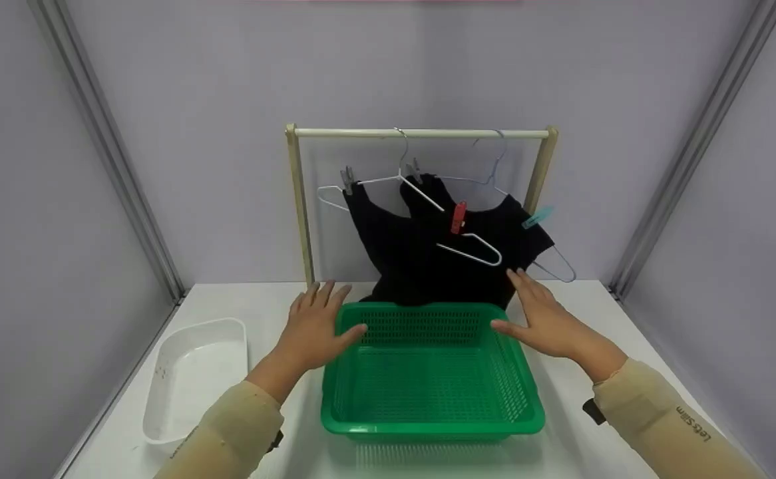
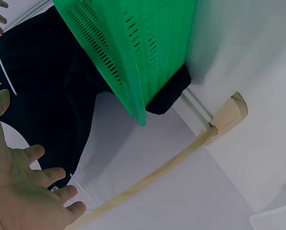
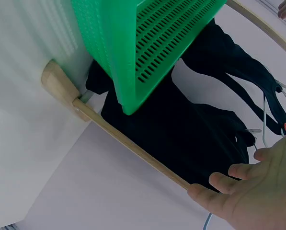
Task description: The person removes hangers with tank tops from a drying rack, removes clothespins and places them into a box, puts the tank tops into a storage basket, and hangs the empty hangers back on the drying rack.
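Both hands hover, fingers spread, above the two sides of a green plastic basket [image 1: 428,428]. The left hand [image 1: 315,330] is over the basket's left rim, its palm showing in the left wrist view. The right hand [image 1: 544,322] is by the right rim, thumb pointing inward; neither holds anything. Behind the basket, black garments [image 1: 441,266] hang from a white hanger [image 1: 421,191] and a bluish hanger [image 1: 492,174]. Grey clothespins [image 1: 348,179], a red clothespin [image 1: 458,217] and a light-blue clothespin [image 1: 538,217] are clipped on them. The garments' lower ends are hidden behind the basket.
A clothes rack with a white bar [image 1: 355,133] and wooden legs [image 1: 301,213] stands at the back of the white table [image 1: 268,303]. At left sits a white tray [image 1: 195,372]. Grey-white panels [image 1: 228,80] enclose the table at the back and sides.
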Available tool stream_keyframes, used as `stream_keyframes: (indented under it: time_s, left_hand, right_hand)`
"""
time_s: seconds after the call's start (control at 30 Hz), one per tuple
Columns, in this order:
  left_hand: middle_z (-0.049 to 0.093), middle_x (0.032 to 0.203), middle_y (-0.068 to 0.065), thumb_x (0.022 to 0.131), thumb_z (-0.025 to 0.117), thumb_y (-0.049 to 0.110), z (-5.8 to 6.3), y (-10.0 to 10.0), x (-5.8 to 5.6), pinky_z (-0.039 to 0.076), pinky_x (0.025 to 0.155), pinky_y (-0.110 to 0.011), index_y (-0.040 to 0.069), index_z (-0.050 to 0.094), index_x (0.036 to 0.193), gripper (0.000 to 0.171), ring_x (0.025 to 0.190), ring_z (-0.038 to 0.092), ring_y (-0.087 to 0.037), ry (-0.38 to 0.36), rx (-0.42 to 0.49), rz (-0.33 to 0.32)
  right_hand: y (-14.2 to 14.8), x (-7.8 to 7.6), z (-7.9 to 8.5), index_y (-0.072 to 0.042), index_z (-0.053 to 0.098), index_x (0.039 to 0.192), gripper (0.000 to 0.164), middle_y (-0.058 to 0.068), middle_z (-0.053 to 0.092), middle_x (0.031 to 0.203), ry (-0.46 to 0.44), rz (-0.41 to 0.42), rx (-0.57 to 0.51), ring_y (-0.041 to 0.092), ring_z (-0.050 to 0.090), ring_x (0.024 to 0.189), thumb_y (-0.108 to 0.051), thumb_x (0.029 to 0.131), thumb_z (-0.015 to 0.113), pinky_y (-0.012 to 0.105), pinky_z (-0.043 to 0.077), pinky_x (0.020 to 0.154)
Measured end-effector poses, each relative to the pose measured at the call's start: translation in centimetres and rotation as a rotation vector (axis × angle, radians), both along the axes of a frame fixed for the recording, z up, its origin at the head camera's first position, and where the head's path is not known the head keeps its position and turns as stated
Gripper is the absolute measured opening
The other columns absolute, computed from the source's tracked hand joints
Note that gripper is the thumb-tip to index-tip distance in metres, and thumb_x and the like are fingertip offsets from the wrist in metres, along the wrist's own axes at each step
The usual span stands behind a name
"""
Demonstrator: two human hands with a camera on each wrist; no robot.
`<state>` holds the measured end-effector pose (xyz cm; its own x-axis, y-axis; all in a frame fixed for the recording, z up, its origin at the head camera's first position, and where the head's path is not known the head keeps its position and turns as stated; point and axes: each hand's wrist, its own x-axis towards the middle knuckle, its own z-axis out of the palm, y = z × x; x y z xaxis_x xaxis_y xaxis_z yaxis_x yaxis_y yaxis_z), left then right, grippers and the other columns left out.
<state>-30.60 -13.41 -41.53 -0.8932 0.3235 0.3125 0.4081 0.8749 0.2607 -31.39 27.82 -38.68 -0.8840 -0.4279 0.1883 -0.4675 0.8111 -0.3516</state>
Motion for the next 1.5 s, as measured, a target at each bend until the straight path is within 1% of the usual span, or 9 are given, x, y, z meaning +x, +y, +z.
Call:
stream_keyframes:
  time_s: [0.2,0.4,0.57,0.73,0.87,1.03,1.17,1.33,1.5]
  left_hand:
    - [0.031,0.158,-0.023,0.098,0.051,0.06,0.5,0.4,-0.4,0.017,0.116,-0.063,0.009,0.035,0.155,0.078,0.147,0.022,-0.045,-0.01,0.012,0.006]
    - [0.029,0.16,-0.02,0.098,0.051,0.061,1.0,1.0,-1.1,0.018,0.118,-0.06,0.011,0.034,0.156,0.078,0.147,0.023,-0.041,-0.018,0.033,0.03]
    - [0.035,0.156,-0.02,0.098,0.052,0.057,1.5,1.7,-1.8,0.023,0.116,-0.059,0.007,0.04,0.152,0.074,0.144,0.03,-0.04,0.021,0.116,0.043]
    - [0.042,0.152,-0.019,0.098,0.055,0.054,1.7,2.2,-2.3,0.027,0.116,-0.056,0.005,0.045,0.148,0.071,0.141,0.036,-0.039,0.055,0.191,0.072]
    - [0.043,0.151,-0.018,0.098,0.057,0.05,1.7,2.8,-2.7,0.027,0.117,-0.054,0.005,0.045,0.148,0.068,0.14,0.037,-0.038,0.062,0.237,0.082]
    - [0.046,0.149,-0.017,0.098,0.057,0.05,1.7,3.5,-3.2,0.029,0.116,-0.052,0.005,0.046,0.147,0.067,0.139,0.04,-0.036,0.062,0.285,0.093]
    - [0.047,0.147,-0.017,0.098,0.056,0.049,1.7,4.0,-3.7,0.032,0.114,-0.051,0.004,0.047,0.145,0.066,0.137,0.042,-0.035,0.073,0.328,0.109]
    - [0.049,0.145,-0.017,0.098,0.058,0.046,1.6,4.5,-4.1,0.034,0.114,-0.049,0.003,0.048,0.144,0.063,0.136,0.044,-0.033,0.083,0.375,0.135]
    - [0.049,0.146,-0.015,0.098,0.058,0.045,1.6,5.4,-4.3,0.037,0.112,-0.045,0.004,0.047,0.145,0.063,0.135,0.046,-0.031,0.08,0.424,0.191]
  right_hand:
    - [0.1,-0.2,0.6,0.0,0.006,0.159,0.096,0.028,0.007,0.163,-0.002,-0.025,-0.011,0.049,0.009,0.148,-0.056,0.098,0.056,0.068,0.013,0.115]
    - [-0.3,-0.4,1.7,0.002,0.006,0.158,0.094,0.027,0.009,0.163,0.01,-0.041,-0.035,0.048,0.01,0.148,-0.054,0.1,0.054,0.066,0.013,0.116]
    - [-1.2,-1.1,2.7,0.002,0.008,0.158,0.092,0.027,0.011,0.162,0.028,-0.045,-0.066,0.047,0.011,0.148,-0.053,0.1,0.052,0.065,0.012,0.116]
    - [-1.9,-1.7,3.0,0.003,0.009,0.157,0.088,0.027,0.012,0.162,0.043,-0.045,-0.089,0.047,0.012,0.148,-0.051,0.102,0.051,0.064,0.014,0.117]
    - [-2.4,-2.1,3.1,0.004,0.011,0.157,0.084,0.028,0.013,0.161,0.061,-0.051,-0.111,0.047,0.012,0.148,-0.048,0.103,0.05,0.064,0.015,0.116]
    - [-3.2,-2.9,3.4,0.004,0.013,0.156,0.083,0.029,0.015,0.161,0.087,-0.075,-0.152,0.048,0.014,0.147,-0.048,0.103,0.049,0.064,0.016,0.116]
    - [-4.0,-3.5,3.7,0.002,0.016,0.156,0.081,0.027,0.02,0.16,0.11,-0.109,-0.198,0.047,0.019,0.145,-0.049,0.103,0.049,0.062,0.019,0.116]
    - [-5.2,-4.2,3.8,0.003,0.023,0.154,0.075,0.027,0.029,0.155,0.156,-0.134,-0.258,0.045,0.028,0.14,-0.045,0.103,0.051,0.06,0.026,0.114]
    - [-6.6,-4.8,3.8,0.004,0.032,0.15,0.067,0.026,0.039,0.148,0.224,-0.183,-0.326,0.043,0.034,0.135,-0.038,0.103,0.054,0.056,0.03,0.112]
